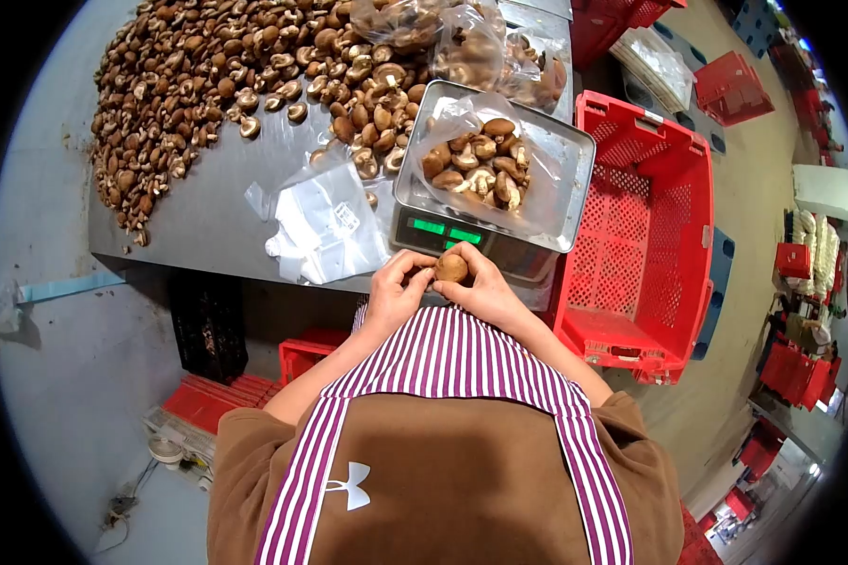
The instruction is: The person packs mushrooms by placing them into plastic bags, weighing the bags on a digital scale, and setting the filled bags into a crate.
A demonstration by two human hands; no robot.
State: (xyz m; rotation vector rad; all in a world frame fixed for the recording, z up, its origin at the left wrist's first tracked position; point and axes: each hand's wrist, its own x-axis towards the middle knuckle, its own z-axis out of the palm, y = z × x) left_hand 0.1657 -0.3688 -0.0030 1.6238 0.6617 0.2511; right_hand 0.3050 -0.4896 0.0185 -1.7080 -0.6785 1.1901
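Close to the front of the scale, my right hand has its fingers curled around a brown shiitake mushroom. My left hand is closed in a pinch at the mushroom's left side; what lies between its fingertips, if anything, is hidden. Just beyond both hands stands a digital scale with green lit digits. On its metal pan rests an opened clear plastic bag with several shiitake mushrooms inside. Left of the scale lies a stack of clear plastic bags.
A large heap of shiitake mushrooms covers the far left of the metal table. Filled plastic bags sit behind the scale. A red plastic crate stands against the right side, with more red crates farther off on the floor.
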